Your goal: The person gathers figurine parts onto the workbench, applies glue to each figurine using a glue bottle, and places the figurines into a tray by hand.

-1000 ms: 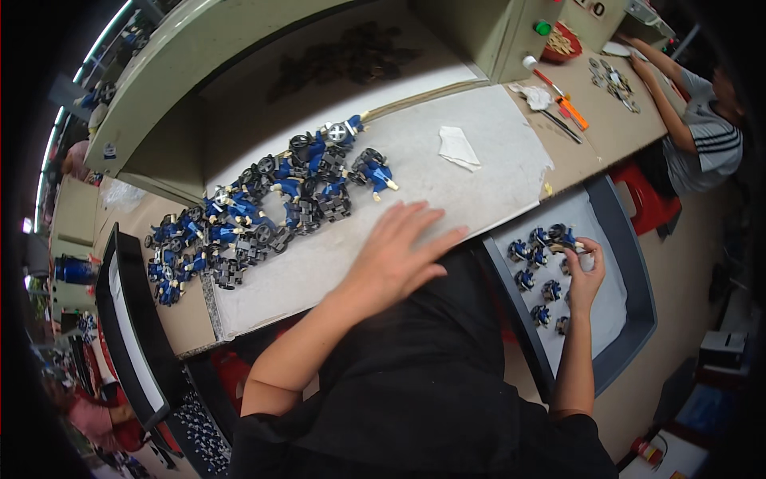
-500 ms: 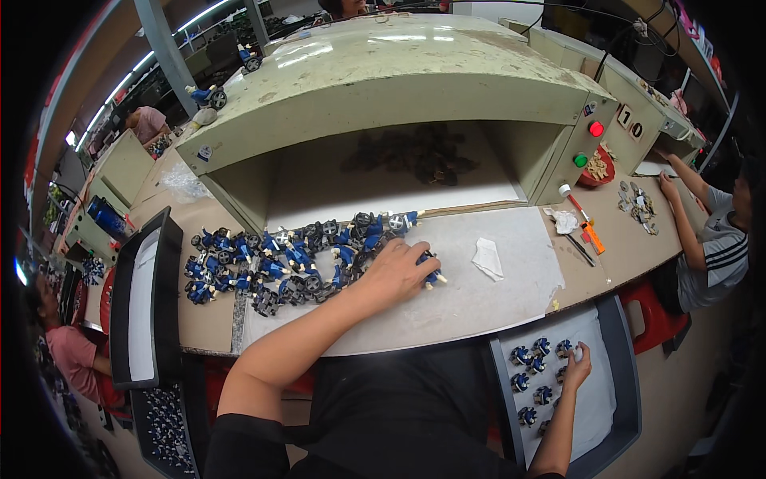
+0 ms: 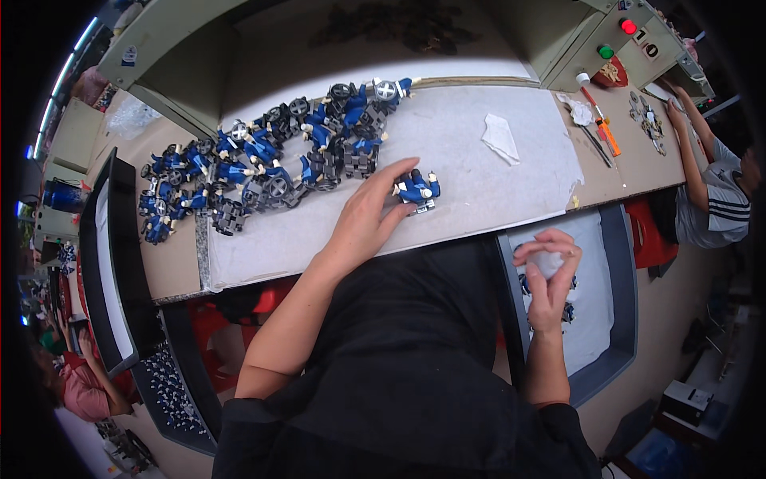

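My left hand point(image 3: 369, 211) is closed lightly around a small toy figure point(image 3: 419, 188) in blue, seated on a grey wheeled base, with thumb and forefinger at its sides. The toy is on the pale sheet covering the bench. My right hand point(image 3: 550, 279) is curled around a whitish, rounded thing point(image 3: 546, 262) whose kind I cannot make out. It is above a grey tray point(image 3: 621, 319) lined with white, where similar figures are partly hidden below the hand. To the left, a heap of blue figures with wheels point(image 3: 259, 150) spreads over the bench.
A crumpled white paper point(image 3: 499, 140) lies right of the heap. An orange-handled tool point(image 3: 608, 137) and a dark, thin tool point(image 3: 594, 146) lie farther right. A black tray point(image 3: 108, 263) stands at left. The booth point(image 3: 171, 52) rises behind. A co-worker point(image 3: 718, 188) sits at right.
The view has tilted downward. My left hand has drawn one toy figure away from the heap toward me. My right hand has risen from the tray's figures with the whitish thing.
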